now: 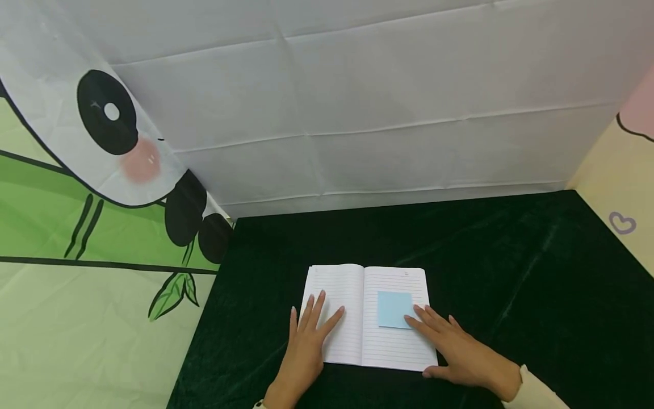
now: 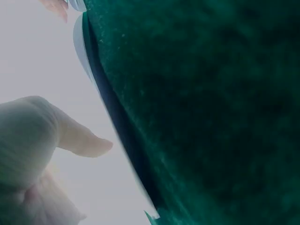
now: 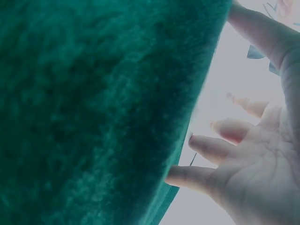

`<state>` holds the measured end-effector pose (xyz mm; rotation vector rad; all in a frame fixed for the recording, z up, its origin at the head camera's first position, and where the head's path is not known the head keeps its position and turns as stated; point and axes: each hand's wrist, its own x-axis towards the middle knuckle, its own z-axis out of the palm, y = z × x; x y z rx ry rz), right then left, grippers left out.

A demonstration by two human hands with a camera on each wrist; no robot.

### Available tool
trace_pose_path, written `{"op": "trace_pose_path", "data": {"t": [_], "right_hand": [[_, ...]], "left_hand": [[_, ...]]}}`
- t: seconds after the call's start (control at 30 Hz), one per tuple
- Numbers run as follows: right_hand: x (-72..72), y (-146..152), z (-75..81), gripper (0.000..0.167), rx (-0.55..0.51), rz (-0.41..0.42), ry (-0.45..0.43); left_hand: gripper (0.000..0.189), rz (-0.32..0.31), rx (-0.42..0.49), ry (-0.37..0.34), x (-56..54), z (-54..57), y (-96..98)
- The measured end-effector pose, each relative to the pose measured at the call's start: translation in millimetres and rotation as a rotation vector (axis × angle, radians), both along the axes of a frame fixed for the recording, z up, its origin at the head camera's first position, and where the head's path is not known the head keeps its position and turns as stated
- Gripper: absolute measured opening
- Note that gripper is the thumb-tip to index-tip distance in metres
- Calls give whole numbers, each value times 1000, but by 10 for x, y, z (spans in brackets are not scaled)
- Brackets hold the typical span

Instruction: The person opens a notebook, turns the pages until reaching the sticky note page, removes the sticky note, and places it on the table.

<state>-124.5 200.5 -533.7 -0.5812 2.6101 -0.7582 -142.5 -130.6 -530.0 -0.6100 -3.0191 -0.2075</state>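
An open lined notebook (image 1: 339,284) lies on the dark green cloth. On its right page is a light blue sticky note (image 1: 393,308), flat and square. My left hand (image 1: 305,349) rests on the left page near its outer edge, fingers spread and straight. My right hand (image 1: 462,353) reaches over the right page's outer edge; its fingertips are at the note's lower right side, and the thumb lies by the page's bottom corner. In the left wrist view the left thumb (image 2: 79,138) extends toward the page edge. The right wrist view shows the right palm (image 3: 262,164) with fingers extended.
Dark green velvety cloth (image 1: 485,244) covers the table around the notebook. A creased white sheet (image 1: 383,113) hangs behind. Printed cartoon fabric (image 1: 102,227) stands at the left, and a cream panel (image 1: 620,193) with a purple heart rises at the right.
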Motion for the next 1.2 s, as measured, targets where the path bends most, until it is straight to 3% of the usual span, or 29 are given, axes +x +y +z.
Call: {"op": "trace_pose_path", "data": {"t": [0.1, 0.2, 0.37, 0.43, 0.5, 0.7, 0.93, 1.2], "right_hand": [[-4, 19, 5, 95, 14, 14, 18], [-13, 33, 13, 92, 26, 22, 29], [-35, 44, 27, 92, 32, 24, 20], [-42, 50, 34, 93, 35, 23, 21], [-49, 54, 41, 93, 35, 18, 24], [-95, -2, 69, 88, 71, -35, 92], [-217, -222, 108, 82, 171, -102, 321], [-365, -572, 130, 60, 91, -163, 489]], "left_hand": [[106, -97, -12, -127, -3, -17, 8], [98, -153, 12, -215, -3, -23, 20], [57, -93, 94, -326, -3, -42, 1], [52, -63, 106, -363, -5, -47, -4], [59, -47, 106, -388, -9, -50, -5], [72, -28, 111, -420, -25, -43, 7], [72, -24, 119, -421, -36, -42, 28], [72, -50, 110, -414, -34, -43, 52]]}}
